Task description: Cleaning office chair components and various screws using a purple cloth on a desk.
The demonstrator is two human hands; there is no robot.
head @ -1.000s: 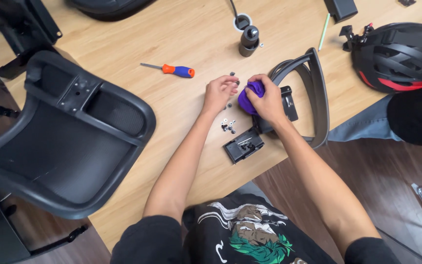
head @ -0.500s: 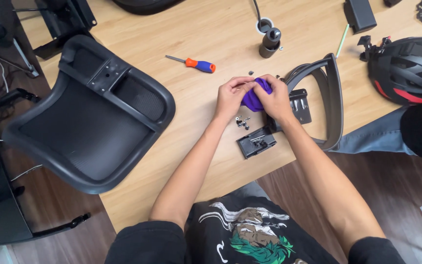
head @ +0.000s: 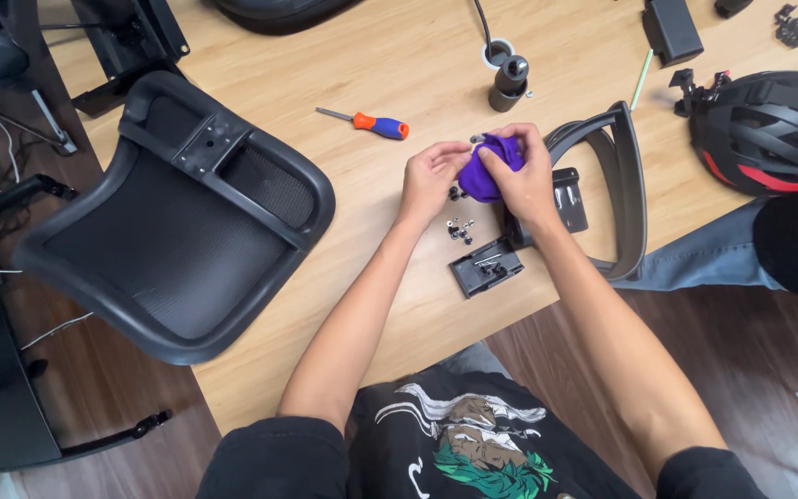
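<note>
Both hands meet above the middle of the wooden table point(head: 260, 370). The right hand point(head: 521, 180) is closed around a purple pouch point(head: 485, 172), its fingers wrapped over the top and right side of the soft material. The left hand point(head: 429, 177) pinches the left edge of the same pouch between thumb and fingertips. The pouch is held just above the table surface, between the two hands.

Directly below the hands, a cluster of small dark screws point(head: 459, 228) lies loose on the table. Just beside them, toward the table's near edge, sits a flat black mounting plate point(head: 486, 267). A second black bracket point(head: 569, 199) lies to the right of the right wrist and is partly hidden by it. A curved black armrest frame point(head: 628, 185) stands just beyond that bracket, looping from behind the right hand down to the table edge.

An orange-and-blue screwdriver point(head: 373, 123) lies on the table to the left of the hands, well apart from them. A short black cylinder point(head: 510, 81) stands upright behind the hands, near a cable hole in the table. A black chair backrest point(head: 177, 217) with mesh panel occupies the left part of the table and overhangs its edge. A black-and-red helmet point(head: 768, 129) rests at the right end of the table. A thin green stick point(head: 640, 91) lies between the cylinder and the helmet. Another person's leg in blue jeans point(head: 704, 259) shows beside the table at the right.
</note>
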